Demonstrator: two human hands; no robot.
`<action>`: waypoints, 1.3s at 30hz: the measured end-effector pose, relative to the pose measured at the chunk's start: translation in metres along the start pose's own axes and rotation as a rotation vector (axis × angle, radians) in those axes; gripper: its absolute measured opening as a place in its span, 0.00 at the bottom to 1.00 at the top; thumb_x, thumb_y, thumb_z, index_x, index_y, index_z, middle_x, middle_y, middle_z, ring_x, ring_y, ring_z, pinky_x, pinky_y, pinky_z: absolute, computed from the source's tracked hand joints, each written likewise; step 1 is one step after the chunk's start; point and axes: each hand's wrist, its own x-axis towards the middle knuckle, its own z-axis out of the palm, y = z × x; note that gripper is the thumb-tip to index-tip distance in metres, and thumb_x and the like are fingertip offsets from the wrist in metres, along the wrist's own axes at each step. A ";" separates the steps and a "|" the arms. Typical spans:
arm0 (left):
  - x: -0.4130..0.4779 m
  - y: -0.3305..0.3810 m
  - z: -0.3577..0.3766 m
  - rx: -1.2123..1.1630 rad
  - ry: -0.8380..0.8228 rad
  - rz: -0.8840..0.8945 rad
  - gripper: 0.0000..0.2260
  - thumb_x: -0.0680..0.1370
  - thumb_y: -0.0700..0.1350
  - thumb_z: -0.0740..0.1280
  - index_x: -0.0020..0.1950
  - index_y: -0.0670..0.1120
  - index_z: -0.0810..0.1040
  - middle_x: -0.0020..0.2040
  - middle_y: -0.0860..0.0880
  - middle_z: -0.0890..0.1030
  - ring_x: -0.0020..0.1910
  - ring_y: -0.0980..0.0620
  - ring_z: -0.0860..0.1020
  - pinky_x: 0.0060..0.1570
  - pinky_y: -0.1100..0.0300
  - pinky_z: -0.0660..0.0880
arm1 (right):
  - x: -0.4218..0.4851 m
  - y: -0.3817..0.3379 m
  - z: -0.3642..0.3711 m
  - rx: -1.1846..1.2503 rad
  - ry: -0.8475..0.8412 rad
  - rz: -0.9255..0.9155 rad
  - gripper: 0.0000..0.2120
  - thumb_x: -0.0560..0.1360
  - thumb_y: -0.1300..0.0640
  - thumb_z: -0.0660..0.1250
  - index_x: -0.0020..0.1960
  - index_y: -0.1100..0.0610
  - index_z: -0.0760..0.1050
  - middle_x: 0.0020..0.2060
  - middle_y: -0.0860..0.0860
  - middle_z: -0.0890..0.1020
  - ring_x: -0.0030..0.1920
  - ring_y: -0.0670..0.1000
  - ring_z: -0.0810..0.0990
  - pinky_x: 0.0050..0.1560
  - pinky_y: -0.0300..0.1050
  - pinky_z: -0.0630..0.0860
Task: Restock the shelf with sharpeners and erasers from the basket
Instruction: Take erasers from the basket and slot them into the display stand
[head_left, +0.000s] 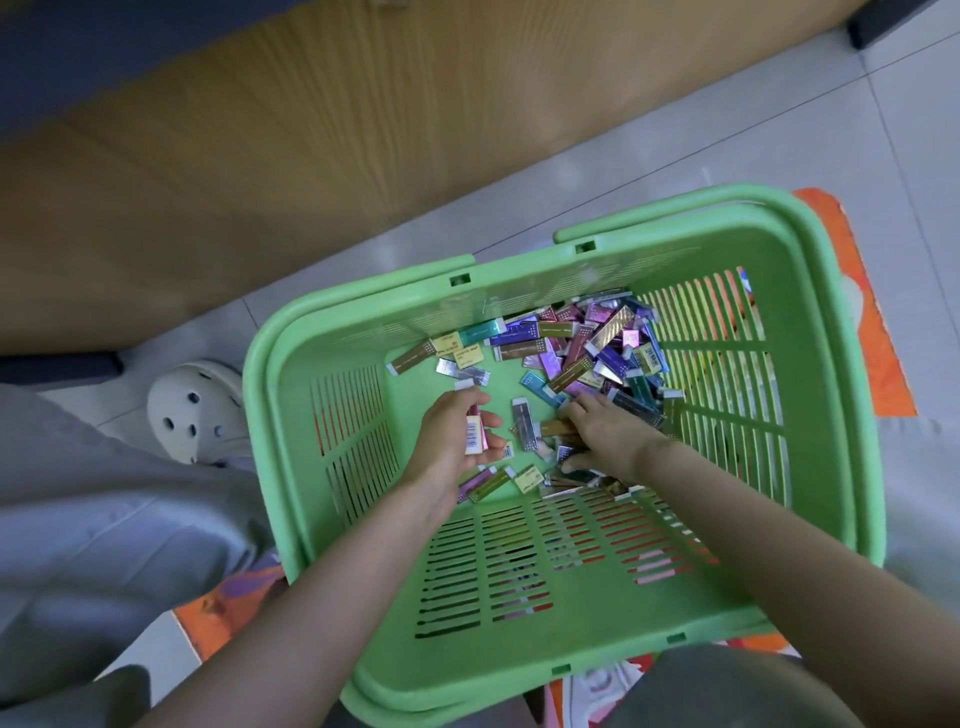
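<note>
Green slatted plastic basket (311, 343) sits mid-frame on a pale tiled floor (779, 130), with small foil-wrapped erasers (597, 345) heaped toward its upper right. At centre, the left hand (449, 441) has its grip closed round a pink barcoded eraser (475, 434). The right hand (608, 436) lies palm-down on the heap with its fingers curled; whether its grip holds anything cannot be told.
</note>
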 end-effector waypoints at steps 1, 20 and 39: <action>-0.001 -0.001 -0.001 0.003 0.002 -0.001 0.08 0.82 0.43 0.57 0.51 0.42 0.74 0.36 0.46 0.77 0.29 0.52 0.75 0.29 0.64 0.77 | 0.002 0.000 0.002 -0.099 -0.020 -0.002 0.33 0.75 0.40 0.63 0.71 0.60 0.60 0.66 0.56 0.67 0.68 0.55 0.63 0.71 0.48 0.57; -0.011 -0.015 -0.013 0.205 0.053 0.037 0.07 0.78 0.42 0.66 0.52 0.39 0.75 0.26 0.50 0.67 0.24 0.55 0.65 0.27 0.65 0.69 | -0.014 -0.030 -0.021 0.473 0.193 0.007 0.11 0.78 0.48 0.62 0.53 0.55 0.73 0.52 0.54 0.76 0.54 0.52 0.75 0.56 0.40 0.72; -0.100 0.025 -0.017 -0.295 -0.201 0.162 0.04 0.76 0.44 0.67 0.49 0.46 0.79 0.45 0.55 0.80 0.46 0.57 0.79 0.42 0.62 0.79 | -0.114 -0.136 -0.094 0.559 0.628 -0.142 0.21 0.78 0.61 0.64 0.70 0.59 0.67 0.58 0.57 0.73 0.60 0.53 0.72 0.53 0.29 0.60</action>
